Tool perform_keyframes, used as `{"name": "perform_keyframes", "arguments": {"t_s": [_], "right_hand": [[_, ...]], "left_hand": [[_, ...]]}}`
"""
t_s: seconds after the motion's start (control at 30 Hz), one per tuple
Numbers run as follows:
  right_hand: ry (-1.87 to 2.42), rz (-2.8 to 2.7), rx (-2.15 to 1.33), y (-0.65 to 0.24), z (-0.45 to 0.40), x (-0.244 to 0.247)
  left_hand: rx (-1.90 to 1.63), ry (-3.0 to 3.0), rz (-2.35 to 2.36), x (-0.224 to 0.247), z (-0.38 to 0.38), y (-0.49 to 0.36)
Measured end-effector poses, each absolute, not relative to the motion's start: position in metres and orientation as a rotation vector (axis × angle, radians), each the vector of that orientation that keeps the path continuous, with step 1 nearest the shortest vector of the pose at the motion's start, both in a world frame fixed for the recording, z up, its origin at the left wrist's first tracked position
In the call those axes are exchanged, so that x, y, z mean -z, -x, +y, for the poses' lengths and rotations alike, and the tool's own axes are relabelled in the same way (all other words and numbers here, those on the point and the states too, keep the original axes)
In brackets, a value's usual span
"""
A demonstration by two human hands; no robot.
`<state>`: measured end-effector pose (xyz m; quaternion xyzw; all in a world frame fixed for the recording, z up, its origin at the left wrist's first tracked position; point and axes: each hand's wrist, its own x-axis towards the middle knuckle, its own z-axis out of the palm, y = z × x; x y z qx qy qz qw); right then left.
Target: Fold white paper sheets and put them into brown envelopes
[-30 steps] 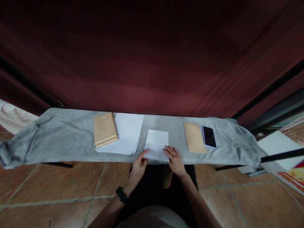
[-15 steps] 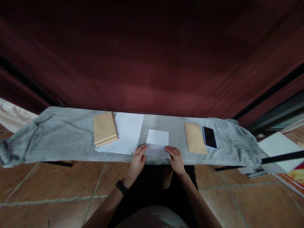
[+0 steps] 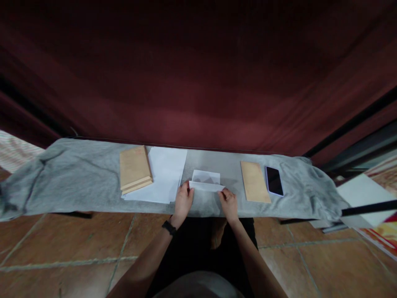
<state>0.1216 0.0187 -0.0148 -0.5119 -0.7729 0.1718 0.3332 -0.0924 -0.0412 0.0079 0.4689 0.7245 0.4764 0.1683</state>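
A white sheet of paper (image 3: 206, 187) lies partly on the grey cloth in front of me, its near part folded up and over toward the far part. My left hand (image 3: 183, 198) pinches the left end of the raised fold, and my right hand (image 3: 228, 202) pinches its right end. Behind the fold, the far part of the sheet rests flat with a shadow across it. To the left is a pile of white paper (image 3: 169, 171), partly under a stack of brown envelopes (image 3: 134, 167). A single brown envelope (image 3: 254, 182) lies right of my right hand.
A phone (image 3: 274, 181) with a dark screen lies beyond the single envelope. Grey cloth (image 3: 83, 178) covers the long narrow bench. A dark red surface (image 3: 198, 91) rises along its far edge. White panels (image 3: 364, 192) stand at the right end.
The near edge of the paper has been lifted and turned away from me, making a narrower fold. Both hands moved slightly forward with it and now grip its ends.
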Motion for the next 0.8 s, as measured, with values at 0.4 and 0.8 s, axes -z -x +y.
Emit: {"name": "perform_keyframes", "arguments": {"t_s": [0.4, 0.8], "right_hand": [[1.439, -1.86, -0.551, -0.109, 0.027, 0.01], [1.538, -1.94, -0.403, -0.105, 0.021, 0.01]], "left_hand": [[-1.399, -1.223, 2.114, -0.011, -0.027, 0.089], [-1.187, -1.319, 2.202, -0.01, -0.032, 0.089]]}}
